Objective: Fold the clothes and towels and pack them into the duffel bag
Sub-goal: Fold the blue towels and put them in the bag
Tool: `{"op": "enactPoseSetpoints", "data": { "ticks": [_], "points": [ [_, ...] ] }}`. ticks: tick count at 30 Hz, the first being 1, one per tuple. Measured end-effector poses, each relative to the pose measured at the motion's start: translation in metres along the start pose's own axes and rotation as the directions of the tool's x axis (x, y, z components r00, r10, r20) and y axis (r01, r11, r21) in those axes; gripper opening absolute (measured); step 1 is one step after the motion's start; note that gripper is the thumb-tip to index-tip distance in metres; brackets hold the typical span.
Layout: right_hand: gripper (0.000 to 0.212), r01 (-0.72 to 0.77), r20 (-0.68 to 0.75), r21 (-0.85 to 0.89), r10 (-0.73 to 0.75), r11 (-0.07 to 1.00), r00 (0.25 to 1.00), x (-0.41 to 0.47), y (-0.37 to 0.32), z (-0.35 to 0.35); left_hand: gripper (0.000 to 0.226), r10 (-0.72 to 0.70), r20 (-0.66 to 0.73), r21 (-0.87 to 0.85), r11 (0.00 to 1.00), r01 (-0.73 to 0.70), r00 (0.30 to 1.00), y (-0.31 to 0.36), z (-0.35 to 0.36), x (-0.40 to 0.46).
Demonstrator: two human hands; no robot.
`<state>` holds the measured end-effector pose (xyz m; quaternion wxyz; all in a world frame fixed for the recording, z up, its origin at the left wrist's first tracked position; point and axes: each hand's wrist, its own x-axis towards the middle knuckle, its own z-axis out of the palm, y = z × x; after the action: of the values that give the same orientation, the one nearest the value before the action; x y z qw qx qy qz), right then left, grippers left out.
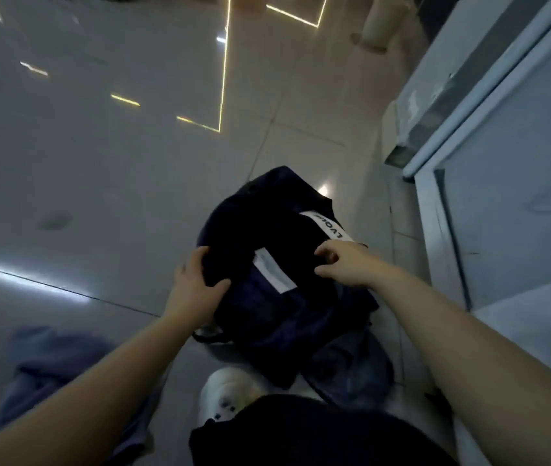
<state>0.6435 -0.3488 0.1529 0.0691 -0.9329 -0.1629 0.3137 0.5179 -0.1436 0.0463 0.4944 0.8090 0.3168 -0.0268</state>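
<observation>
A dark navy duffel bag (304, 327) lies on the tiled floor in the middle of the head view. On top of it, or in its mouth, sits a folded black garment (267, 230) with a white lettered strip and a small white label. My left hand (196, 280) grips the garment's left edge, thumb curled over it. My right hand (341, 264) pinches the garment's right side with curled fingers. Whether the garment is inside the bag or just on it is unclear.
A crumpled blue-grey cloth (48, 364) lies on the floor at lower left. A white shoe (230, 395) and a dark trouser leg (301, 432) show at the bottom. A pale cabinet or bed frame (503, 196) runs along the right.
</observation>
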Motion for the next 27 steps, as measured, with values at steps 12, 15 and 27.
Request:
{"op": "enactPoseSetpoints", "data": {
  "ticks": [12,15,27],
  "points": [
    [0.105,-0.215,-0.013,0.279,0.227,0.936,0.974,0.099,0.121,0.096,0.13,-0.224,0.098,0.116,0.97,0.212,0.97,-0.057,0.125,0.009],
    [0.096,-0.277,-0.016,0.239,0.289,0.931,0.957,0.093,0.122,0.118,0.127,-0.163,0.139,0.267,0.956,0.121,0.977,-0.06,0.134,0.011],
    [0.087,-0.511,0.062,0.568,0.585,0.646,0.808,0.015,0.183,0.163,0.12,0.098,0.513,0.527,0.748,-0.403,0.853,-0.021,0.17,0.047]
  ]
}}
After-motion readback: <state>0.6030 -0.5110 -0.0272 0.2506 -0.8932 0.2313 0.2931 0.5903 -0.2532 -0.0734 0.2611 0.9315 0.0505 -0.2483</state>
